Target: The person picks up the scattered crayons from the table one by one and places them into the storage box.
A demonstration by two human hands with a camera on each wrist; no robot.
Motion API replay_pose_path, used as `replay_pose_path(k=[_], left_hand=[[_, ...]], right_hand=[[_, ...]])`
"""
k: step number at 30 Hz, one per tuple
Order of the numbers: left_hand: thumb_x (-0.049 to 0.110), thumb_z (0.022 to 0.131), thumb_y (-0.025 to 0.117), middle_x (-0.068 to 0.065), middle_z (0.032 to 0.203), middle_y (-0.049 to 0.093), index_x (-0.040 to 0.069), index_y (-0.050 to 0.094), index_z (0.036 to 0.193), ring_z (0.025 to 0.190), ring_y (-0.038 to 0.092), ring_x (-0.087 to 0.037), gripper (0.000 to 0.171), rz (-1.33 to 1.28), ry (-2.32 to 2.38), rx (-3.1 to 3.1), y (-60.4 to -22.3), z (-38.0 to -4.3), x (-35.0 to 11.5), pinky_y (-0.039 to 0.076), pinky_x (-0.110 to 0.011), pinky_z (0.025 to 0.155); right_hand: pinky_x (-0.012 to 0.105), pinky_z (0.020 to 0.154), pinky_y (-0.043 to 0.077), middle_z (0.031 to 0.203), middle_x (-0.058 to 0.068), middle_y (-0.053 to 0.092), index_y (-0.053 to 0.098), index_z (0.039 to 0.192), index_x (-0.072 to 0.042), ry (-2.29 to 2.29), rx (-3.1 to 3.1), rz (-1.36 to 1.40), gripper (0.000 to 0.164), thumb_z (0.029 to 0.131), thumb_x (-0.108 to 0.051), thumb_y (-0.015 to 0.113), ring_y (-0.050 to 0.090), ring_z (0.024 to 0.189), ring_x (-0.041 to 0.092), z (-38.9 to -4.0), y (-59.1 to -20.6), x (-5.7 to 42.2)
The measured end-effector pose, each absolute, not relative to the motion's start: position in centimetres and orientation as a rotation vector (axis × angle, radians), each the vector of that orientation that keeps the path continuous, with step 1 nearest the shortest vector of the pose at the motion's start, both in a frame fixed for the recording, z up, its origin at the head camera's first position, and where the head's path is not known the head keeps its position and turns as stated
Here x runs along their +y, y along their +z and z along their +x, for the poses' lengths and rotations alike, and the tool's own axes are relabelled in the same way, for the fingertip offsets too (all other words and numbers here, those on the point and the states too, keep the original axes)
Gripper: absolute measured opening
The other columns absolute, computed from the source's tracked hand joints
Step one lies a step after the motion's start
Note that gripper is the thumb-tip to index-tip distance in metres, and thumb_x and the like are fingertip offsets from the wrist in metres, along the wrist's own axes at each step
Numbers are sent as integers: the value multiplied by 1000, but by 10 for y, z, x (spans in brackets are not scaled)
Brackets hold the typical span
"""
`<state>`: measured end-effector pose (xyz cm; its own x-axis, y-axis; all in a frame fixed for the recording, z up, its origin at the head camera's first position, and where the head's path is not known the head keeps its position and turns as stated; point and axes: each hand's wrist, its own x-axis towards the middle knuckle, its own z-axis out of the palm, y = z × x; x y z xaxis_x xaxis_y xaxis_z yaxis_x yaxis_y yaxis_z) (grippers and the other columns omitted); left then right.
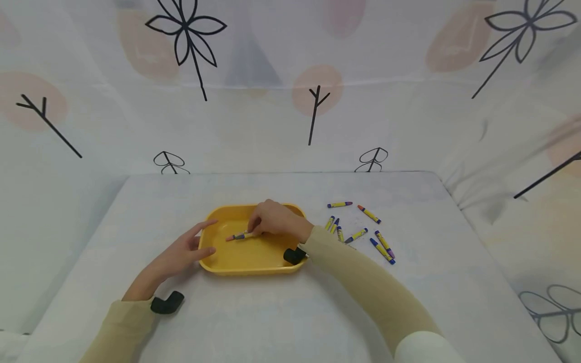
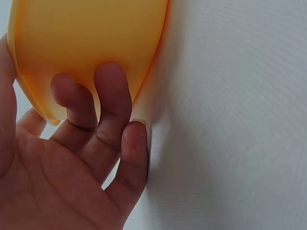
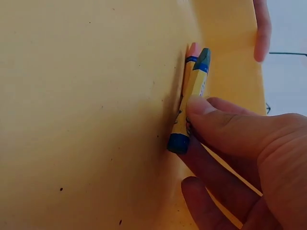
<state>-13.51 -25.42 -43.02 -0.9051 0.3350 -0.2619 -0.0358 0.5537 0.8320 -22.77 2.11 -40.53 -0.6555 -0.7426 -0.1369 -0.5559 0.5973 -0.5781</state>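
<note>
At the left end of a yellow tray [image 1: 254,269], my left hand [image 1: 179,254] grips the rim. In the left wrist view, fingers [image 2: 112,91] bend against the tray's outer wall. Inside the tray, my right hand [image 1: 277,219] pinches a dark green crayon [image 3: 197,79] with a yellow wrapper between thumb and fingers. Its dark tip points left in the head view. Right beside it is a pink crayon [image 3: 193,50], mostly hidden behind the green one; whether the two touch, I cannot tell.
Several yellow-wrapped crayons lie scattered on the white table [image 1: 272,317] right of the tray, among them a purple-tipped one [image 1: 339,204] and an orange-tipped one [image 1: 369,214]. My right sleeve [image 1: 363,282] partly covers that group. A patterned cloth [image 1: 268,121] hangs behind the table.
</note>
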Motion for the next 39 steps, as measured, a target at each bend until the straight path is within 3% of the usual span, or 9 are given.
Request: replay_pose_path(k=[14, 24, 28, 32, 36, 39], left_hand=[[31, 96, 67, -24, 133, 57, 22, 28, 156, 100, 62, -24, 72, 260, 1267, 2426, -430, -134, -256, 49, -42, 93], [31, 97, 66, -25, 136, 55, 22, 29, 156, 104, 63, -24, 71, 267, 1251, 2448, -430, -133, -257, 47, -47, 96], [31, 96, 67, -27, 139, 52, 24, 28, 156, 107, 62, -25, 72, 243, 1245, 2458, -429, -132, -258, 47, -49, 97], [31, 96, 68, -26, 135, 55, 23, 28, 156, 102, 62, -24, 73, 236, 1252, 2453, -430, -132, -257, 49, -44, 92], [30, 96, 68, -24, 131, 58, 23, 28, 156, 96, 62, -23, 72, 236, 1266, 2437, -430, -133, -255, 48, -38, 85], [29, 96, 67, -25, 132, 57, 23, 28, 156, 98, 62, -24, 72, 242, 1266, 2434, -430, -133, -254, 48, -40, 88]], right_hand=[[19, 66, 50, 87, -11, 69, 79, 94, -17, -730, 2482, -1026, 7, 87, -15, 79, 59, 75, 7, -228, -407, 17], [21, 83, 52, 99, -9, 73, 78, 108, -10, -972, 2393, -949, 19, 89, -13, 76, 64, 92, 5, -224, -372, 39], [23, 86, 52, 101, -9, 73, 77, 110, -11, -1003, 2395, -958, 21, 91, -17, 75, 65, 95, 6, -224, -357, 60], [28, 88, 53, 104, -7, 73, 76, 112, -11, -1018, 2443, -961, 23, 91, -19, 74, 66, 98, 9, -222, -347, 93], [34, 89, 54, 107, -7, 73, 76, 112, -12, -1035, 2524, -859, 22, 92, -20, 73, 66, 100, 12, -216, -343, 137], [39, 89, 54, 108, -5, 73, 76, 112, -12, -1048, 2584, -746, 22, 92, -20, 73, 66, 101, 15, -208, -347, 176]])
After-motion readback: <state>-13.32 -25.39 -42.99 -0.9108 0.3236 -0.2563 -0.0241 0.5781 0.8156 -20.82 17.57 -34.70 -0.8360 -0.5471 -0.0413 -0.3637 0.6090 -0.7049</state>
